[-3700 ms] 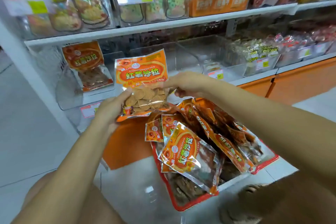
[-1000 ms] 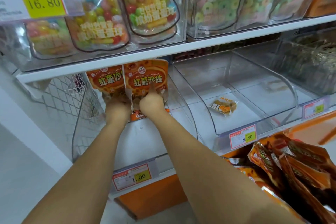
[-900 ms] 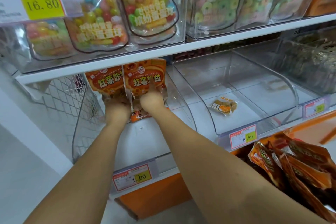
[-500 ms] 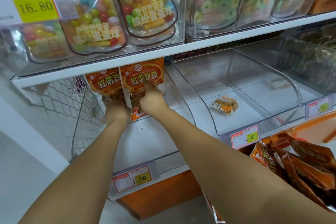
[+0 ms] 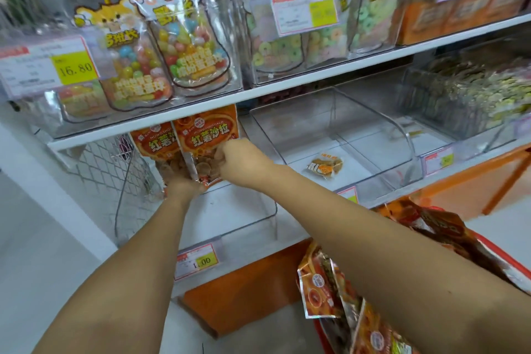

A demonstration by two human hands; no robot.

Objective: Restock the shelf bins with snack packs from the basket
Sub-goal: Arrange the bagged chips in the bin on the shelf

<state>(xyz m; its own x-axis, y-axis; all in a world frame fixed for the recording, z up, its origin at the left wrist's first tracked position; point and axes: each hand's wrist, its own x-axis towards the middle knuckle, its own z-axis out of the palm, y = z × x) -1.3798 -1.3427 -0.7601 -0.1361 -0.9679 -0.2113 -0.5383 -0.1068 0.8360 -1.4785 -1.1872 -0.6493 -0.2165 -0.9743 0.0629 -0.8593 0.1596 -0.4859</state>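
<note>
Snack packs (image 5: 211, 139) printed HONGSHUSHALA, yellow price tag (image 5: 75, 67) 16.80, lower tag (image 5: 198, 261) 1.00

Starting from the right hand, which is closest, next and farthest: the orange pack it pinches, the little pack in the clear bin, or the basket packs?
1. Orange pack: pinched in the right hand itself.
2. Little pack: in the next bin, to the right.
3. Basket packs: down low, nearest the person.

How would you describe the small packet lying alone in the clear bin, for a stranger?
Find the white shelf board under the candy bags. Below it, the middle clear bin holds one small packet, lying flat. Its neighbours, two large orange packs, stand upright in the left bin.
</note>
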